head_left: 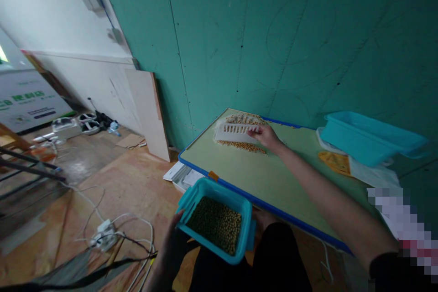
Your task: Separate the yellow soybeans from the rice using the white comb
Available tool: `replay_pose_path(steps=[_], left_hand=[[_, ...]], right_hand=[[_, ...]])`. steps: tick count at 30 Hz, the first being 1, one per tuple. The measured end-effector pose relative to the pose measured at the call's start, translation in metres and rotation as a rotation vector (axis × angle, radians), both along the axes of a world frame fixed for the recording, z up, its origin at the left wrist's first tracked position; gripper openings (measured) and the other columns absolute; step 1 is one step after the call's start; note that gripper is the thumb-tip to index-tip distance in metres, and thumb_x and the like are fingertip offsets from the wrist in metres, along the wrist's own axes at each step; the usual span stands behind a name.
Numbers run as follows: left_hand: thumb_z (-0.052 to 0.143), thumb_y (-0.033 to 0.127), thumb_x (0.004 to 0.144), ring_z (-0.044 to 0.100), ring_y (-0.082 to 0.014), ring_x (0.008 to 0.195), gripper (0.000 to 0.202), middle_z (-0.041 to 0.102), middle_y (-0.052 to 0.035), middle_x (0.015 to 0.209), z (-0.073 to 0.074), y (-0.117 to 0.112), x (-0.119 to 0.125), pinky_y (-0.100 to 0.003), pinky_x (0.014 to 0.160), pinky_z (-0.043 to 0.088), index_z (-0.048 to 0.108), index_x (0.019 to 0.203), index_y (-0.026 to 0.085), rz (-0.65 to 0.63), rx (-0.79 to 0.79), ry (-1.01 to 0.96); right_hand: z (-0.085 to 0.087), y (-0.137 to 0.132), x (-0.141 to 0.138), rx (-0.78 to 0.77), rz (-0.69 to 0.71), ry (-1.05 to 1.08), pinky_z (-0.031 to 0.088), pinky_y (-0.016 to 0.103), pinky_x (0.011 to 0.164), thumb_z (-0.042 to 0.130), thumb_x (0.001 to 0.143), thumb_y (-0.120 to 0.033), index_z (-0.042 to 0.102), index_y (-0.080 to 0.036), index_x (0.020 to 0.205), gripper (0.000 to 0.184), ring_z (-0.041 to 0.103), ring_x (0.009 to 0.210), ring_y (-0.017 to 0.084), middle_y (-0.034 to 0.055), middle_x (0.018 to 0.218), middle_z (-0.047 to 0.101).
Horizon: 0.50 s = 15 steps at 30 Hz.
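My left hand [175, 242] grips the left side of a teal plastic container [234, 258], which it holds below the table's front edge over my lap. Round yellowish beans [219, 226], like soybeans, fill its lower part. Out over the table, my right hand [265, 137] is closed on the right end of a white slotted plastic piece [234, 137]. Loose beans [241, 147] lie in a strip on its near side. More beans, with whitish powder or flour among them, lie on its far side.
The pale green table [212, 157] has a blue edge and stands against a green wall. At its right are a larger teal bin [366, 139], an orange-yellow item [333, 163] and a white bag. A power strip [104, 235] with cables lies on the floor at left.
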<state>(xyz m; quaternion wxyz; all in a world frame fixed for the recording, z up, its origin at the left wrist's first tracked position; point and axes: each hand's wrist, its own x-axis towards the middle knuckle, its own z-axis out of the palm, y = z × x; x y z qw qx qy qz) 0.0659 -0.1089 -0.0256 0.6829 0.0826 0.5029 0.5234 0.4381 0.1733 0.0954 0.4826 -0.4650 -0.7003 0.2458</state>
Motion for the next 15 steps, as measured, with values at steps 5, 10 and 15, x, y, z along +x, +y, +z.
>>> replay_pose_path(steps=[5,10,15], left_hand=[[0.084,0.058,0.087,0.075,-0.0420,0.129,0.049,0.087,-0.0084,0.115,-0.002,-0.003,-0.006,-0.052,0.097,0.063,0.074,0.126,0.030,-0.014,0.051,0.026],[0.077,0.060,0.091,0.076,-0.0396,0.124,0.049,0.088,-0.0083,0.111,0.008,-0.001,-0.002,-0.051,0.098,0.061,0.072,0.128,0.029,-0.029,0.014,0.017],[0.071,0.062,0.094,0.071,-0.0423,0.135,0.051,0.088,-0.0150,0.119,0.022,0.003,0.004,-0.052,0.102,0.060,0.076,0.124,0.021,-0.088,-0.003,0.044]], right_hand=[[0.003,-0.013,0.006,-0.071,0.003,0.008,0.057,0.034,0.066,0.091,0.070,-0.076,0.074,-0.022,0.070,0.057,0.064,0.066,0.021,0.0028,0.068,0.072],[0.008,-0.030,0.009,-0.104,-0.016,-0.035,0.061,0.038,0.073,0.092,0.074,-0.069,0.081,-0.020,0.078,0.051,0.072,0.076,0.027,0.0065,0.076,0.078],[0.007,-0.036,0.011,-0.092,-0.025,-0.020,0.062,0.039,0.075,0.091,0.072,-0.073,0.082,-0.021,0.081,0.053,0.074,0.079,0.028,0.0068,0.080,0.081]])
